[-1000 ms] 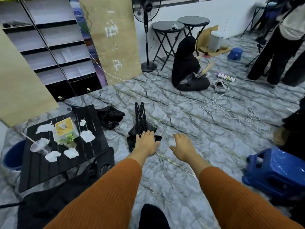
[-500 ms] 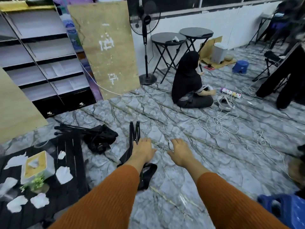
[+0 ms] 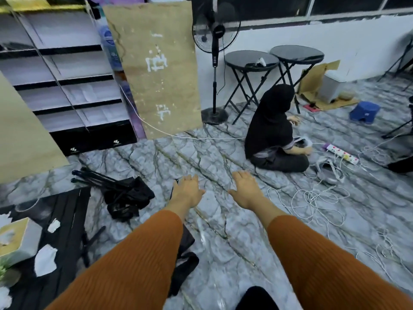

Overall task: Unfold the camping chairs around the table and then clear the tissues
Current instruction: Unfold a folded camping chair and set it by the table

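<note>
While arms stretch forward, right hand spread, left hand over chair, grip unclear

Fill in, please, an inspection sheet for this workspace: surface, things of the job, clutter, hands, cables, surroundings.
Surface: marble-pattern floor; low black table at the left.
Job's things: one folded chair lies on the floor beside the table; a second chair is mostly hidden under the left arm; tissues lie on the table.
Clutter: tissue box on the table; blue stool far right.
Hands: left hand and right hand are stretched forward with straight fingers; no grip seen.
Cables: loose white cables tangled on the floor at the right; power strip beyond them.
Surroundings: seated person, standing fan, two round tables, shelves.
</note>
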Action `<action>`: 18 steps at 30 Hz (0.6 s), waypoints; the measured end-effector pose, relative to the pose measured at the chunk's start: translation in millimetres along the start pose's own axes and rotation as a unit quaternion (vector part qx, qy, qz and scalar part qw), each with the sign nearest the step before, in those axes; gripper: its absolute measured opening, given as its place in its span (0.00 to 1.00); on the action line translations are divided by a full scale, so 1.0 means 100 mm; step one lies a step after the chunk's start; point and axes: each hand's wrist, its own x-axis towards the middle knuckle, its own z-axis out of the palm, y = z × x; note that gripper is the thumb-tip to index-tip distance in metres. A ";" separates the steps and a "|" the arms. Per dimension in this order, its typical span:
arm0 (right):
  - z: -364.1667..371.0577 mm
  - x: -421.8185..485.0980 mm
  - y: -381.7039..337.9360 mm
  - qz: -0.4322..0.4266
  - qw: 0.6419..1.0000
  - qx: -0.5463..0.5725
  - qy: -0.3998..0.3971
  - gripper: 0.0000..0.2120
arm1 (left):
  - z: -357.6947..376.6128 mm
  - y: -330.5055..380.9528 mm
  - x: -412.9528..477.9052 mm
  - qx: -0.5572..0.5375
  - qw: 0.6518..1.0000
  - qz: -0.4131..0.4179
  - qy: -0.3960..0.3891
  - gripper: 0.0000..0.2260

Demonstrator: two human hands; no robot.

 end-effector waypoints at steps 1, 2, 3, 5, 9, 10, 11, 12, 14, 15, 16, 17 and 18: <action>-0.11 0.16 0.10 -0.014 1.000 -0.011 -0.001 0.32 | -0.07 0.11 0.10 -0.002 1.000 -0.012 0.001 0.31; -0.22 0.33 0.18 -0.029 0.999 -0.020 -0.001 0.32 | -0.15 0.21 0.20 -0.007 1.000 -0.023 0.004 0.31; -0.33 0.48 0.25 -0.042 0.999 -0.025 0.000 0.32 | -0.22 0.31 0.30 -0.013 0.999 -0.032 0.010 0.31; -0.54 0.79 0.34 -0.061 0.998 -0.027 -0.001 0.32 | -0.37 0.48 0.49 -0.029 0.998 -0.043 0.027 0.31; -0.84 1.37 0.41 -0.101 0.994 -0.037 -0.001 0.32 | -0.72 0.69 0.90 -0.043 0.995 -0.067 0.056 0.30; -0.90 1.51 0.41 -0.108 0.993 -0.036 -0.004 0.32 | -0.80 0.72 1.02 -0.046 0.994 -0.076 0.061 0.29; -0.95 1.66 0.41 -0.117 0.993 -0.035 -0.008 0.32 | -0.88 0.75 1.13 -0.048 0.993 -0.084 0.068 0.29; -0.99 1.80 0.41 -0.126 0.991 -0.036 -0.010 0.32 | -0.95 0.75 1.25 -0.048 0.992 -0.090 0.075 0.28; -1.06 2.11 0.37 -0.143 0.989 -0.042 -0.014 0.31 | -1.08 0.73 1.48 -0.044 0.990 -0.103 0.083 0.28; -1.09 2.27 0.34 -0.151 0.987 -0.048 -0.014 0.31 | -1.14 0.70 1.60 -0.044 0.989 -0.110 0.086 0.27; -1.12 2.43 0.30 -0.158 0.986 -0.054 -0.012 0.31 | -1.20 0.65 1.71 -0.045 0.988 -0.118 0.089 0.27; -1.15 2.60 0.25 -0.165 0.984 -0.060 -0.011 0.31 | -1.26 0.60 1.83 -0.045 0.987 -0.127 0.092 0.28; -1.18 2.77 0.20 -0.172 0.983 -0.065 -0.008 0.31 | -1.32 0.54 1.94 -0.046 0.985 -0.136 0.094 0.28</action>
